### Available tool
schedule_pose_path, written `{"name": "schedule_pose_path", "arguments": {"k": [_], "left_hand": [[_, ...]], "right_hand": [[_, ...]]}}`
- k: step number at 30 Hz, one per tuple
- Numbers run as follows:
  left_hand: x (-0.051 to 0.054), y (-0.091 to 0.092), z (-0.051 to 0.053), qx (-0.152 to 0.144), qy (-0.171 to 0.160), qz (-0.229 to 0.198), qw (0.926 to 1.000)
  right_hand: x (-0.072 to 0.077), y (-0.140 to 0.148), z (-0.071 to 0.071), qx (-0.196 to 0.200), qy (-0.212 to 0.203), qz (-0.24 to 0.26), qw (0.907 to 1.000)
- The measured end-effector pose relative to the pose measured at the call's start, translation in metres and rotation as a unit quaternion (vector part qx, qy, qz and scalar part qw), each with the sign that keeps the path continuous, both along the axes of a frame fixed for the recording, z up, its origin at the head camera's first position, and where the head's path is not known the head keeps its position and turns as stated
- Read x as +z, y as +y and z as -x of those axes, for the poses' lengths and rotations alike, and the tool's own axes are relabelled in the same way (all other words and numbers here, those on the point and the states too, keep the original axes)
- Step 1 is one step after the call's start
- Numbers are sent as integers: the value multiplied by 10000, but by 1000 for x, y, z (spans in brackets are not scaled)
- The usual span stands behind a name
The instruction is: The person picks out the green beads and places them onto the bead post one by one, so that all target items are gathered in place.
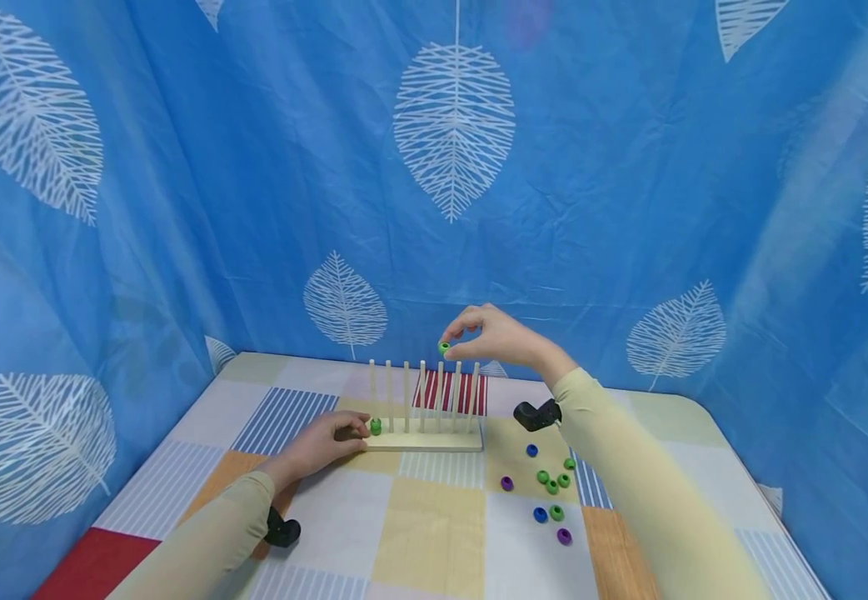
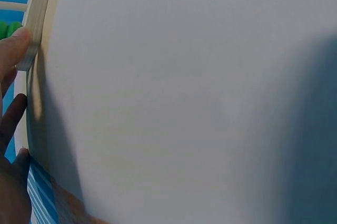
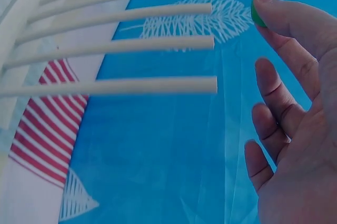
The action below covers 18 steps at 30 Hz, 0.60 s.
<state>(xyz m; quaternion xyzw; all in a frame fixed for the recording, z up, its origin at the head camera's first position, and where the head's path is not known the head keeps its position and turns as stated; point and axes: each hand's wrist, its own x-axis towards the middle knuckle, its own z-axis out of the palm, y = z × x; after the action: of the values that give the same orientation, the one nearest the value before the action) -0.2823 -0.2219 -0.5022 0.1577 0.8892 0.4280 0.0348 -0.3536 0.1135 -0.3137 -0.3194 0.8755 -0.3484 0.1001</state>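
Blue fabric curtains printed with white skeleton leaves (image 1: pixel 591 167) surround a table spread with a patchwork cloth (image 1: pixel 434 542) of pale, yellow, orange, red and striped squares. At the left, an arm in a pale yellow sleeve (image 1: pixel 202 537) carries a black wrist device (image 1: pixel 281 528). Its left hand (image 1: pixel 325 442) grips the left end of a pale wooden rack (image 1: pixel 422 444), thumb against the base. Small round green beads (image 1: pixel 376 427) sit stacked low on the leftmost of its seven upright pegs. Farther right, the right hand (image 1: pixel 497 337) pinches a single holed green bead (image 1: pixel 444 347) between thumb and index finger, its other fingers loosely bent; the bead is just above the peg tops, apart from them. Right of the rack, loose on the cloth, lie nine beads: two purple (image 1: pixel 506 483), two blue (image 1: pixel 532 450) and five green (image 1: pixel 557 513). Another black device (image 1: pixel 537 415) sits at the right wrist, below the right sleeve's cuff (image 1: pixel 576 387).
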Motion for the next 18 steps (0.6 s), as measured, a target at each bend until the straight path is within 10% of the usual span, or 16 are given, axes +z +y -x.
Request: {"name": "schedule_pose_path", "arguments": {"k": [18], "left_hand": [[2, 1, 1, -53, -84, 20, 9999]], "right_hand": [[-12, -66, -2, 576, 322, 108, 9978]]}}
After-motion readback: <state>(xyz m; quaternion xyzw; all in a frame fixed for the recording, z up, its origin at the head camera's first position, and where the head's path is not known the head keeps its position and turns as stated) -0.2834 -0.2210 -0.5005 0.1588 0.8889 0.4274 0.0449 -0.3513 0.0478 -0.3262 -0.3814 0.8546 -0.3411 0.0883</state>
